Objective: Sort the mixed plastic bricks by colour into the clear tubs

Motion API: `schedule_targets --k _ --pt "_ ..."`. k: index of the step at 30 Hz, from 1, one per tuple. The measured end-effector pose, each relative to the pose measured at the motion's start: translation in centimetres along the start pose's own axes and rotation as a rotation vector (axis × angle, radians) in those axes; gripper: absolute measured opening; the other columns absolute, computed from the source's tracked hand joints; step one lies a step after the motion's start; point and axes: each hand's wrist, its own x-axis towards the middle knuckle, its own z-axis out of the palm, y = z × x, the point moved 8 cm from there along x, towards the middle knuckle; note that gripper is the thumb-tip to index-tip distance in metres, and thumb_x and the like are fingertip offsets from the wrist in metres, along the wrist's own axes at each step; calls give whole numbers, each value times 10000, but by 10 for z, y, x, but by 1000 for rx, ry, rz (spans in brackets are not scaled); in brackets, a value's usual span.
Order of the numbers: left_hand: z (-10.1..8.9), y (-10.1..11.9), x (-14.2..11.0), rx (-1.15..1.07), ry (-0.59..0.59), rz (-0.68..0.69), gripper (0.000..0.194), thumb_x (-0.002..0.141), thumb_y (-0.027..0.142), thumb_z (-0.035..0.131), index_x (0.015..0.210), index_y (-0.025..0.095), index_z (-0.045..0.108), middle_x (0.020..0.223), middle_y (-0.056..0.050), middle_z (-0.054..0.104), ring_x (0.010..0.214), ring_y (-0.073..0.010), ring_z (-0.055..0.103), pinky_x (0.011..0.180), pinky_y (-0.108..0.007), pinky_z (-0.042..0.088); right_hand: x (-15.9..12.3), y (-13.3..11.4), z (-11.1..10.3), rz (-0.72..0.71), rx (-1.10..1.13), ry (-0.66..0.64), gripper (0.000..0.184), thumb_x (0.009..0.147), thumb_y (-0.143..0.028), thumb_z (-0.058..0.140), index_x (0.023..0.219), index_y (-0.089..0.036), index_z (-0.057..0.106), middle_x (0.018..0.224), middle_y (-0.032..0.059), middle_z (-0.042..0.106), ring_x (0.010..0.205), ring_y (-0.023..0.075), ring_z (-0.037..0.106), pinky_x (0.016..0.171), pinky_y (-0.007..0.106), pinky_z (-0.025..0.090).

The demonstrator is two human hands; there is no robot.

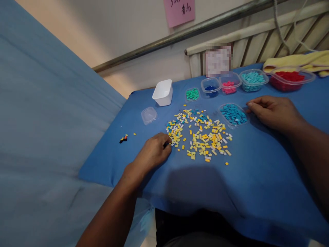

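A loose pile of small toy building bricks (204, 139), mostly yellow and white with some teal-blue ones, is spread on the blue cloth. My left hand (155, 149) rests at the pile's left edge with fingers curled together; what they hold, if anything, is hidden. My right hand (276, 111) is beside the right rim of a clear tub of blue bricks (233, 114). Its thumb and fingers are drawn together close to that rim. Whether they pinch the rim or a small brick cannot be made out.
Along the back stand a white bin (163, 93), and clear tubs of green (192, 94), dark blue (210, 88), pink (229, 87), turquoise (253, 78) and red bricks (290, 77). A clear lid-like dish (149, 115) and a few dark pieces (123, 139) lie left. A yellow cloth (295, 61) lies back right.
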Motion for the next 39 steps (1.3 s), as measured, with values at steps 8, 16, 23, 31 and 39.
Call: schedule_targets --k 8,16,23,31,39 --pt "-22 9 15 18 42 108 234 1059 199 576 1166 182 784 1135 -85 743 1037 -236 715 929 -363 526 5 7 3 -9 14 -2 279 889 -415 685 936 -200 856 858 80 833 772 241 705 745 367 499" --pt "1 25 62 304 -130 115 265 1040 149 557 993 171 816 1046 -97 723 920 -239 689 735 -343 454 4 4 1 -22 5 9 300 860 -452 675 903 -216 856 810 60 818 749 245 689 742 377 499" --pt "-3 14 67 222 -176 -10 175 984 175 666 1003 173 840 1038 -86 785 869 -234 702 720 -337 443 5 2 2 -23 2 -3 279 893 -406 679 938 -199 861 868 78 838 789 238 707 751 368 495" --pt "5 29 67 156 -247 142 251 963 99 630 1067 193 838 1081 -71 798 963 -240 714 799 -337 481 3 1 1 -35 -13 -4 277 916 -408 672 929 -197 851 858 81 827 775 237 695 739 364 492" --pt "-1 23 64 163 -204 66 136 951 113 681 1029 164 779 989 -60 752 803 -200 658 713 -326 432 5 5 4 -42 13 -13 289 943 -404 680 995 -185 862 904 83 851 806 230 714 770 360 498"
